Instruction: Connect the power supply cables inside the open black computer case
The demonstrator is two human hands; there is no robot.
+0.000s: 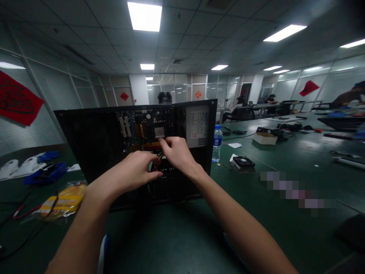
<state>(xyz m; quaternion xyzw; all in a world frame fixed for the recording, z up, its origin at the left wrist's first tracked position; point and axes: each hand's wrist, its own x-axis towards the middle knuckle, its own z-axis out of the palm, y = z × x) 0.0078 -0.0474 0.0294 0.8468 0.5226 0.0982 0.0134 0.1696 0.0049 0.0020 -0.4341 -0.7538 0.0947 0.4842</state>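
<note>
A black computer case (85, 144) stands upright before me on the green table, its open side facing me. Inside are a motherboard (168, 121) with pale and orange slots, a silver heatsink (159, 132) and a labelled power supply (197, 123). My left hand (138, 167) reaches in at the lower board, thumb and forefinger curled around something small with dark and reddish parts, too blurred to name. Just right of it, my right hand (178, 154) is closed below the heatsink, its fingertips against the board area. Whatever its fingers grip is hidden.
Right of the case stands a water bottle (217, 142), near a black square part (243, 163) and a small open box (265, 138). To the left lie a yellow packet (64, 201), a blue tray (47, 174) and loose cables. Other people sit farther back.
</note>
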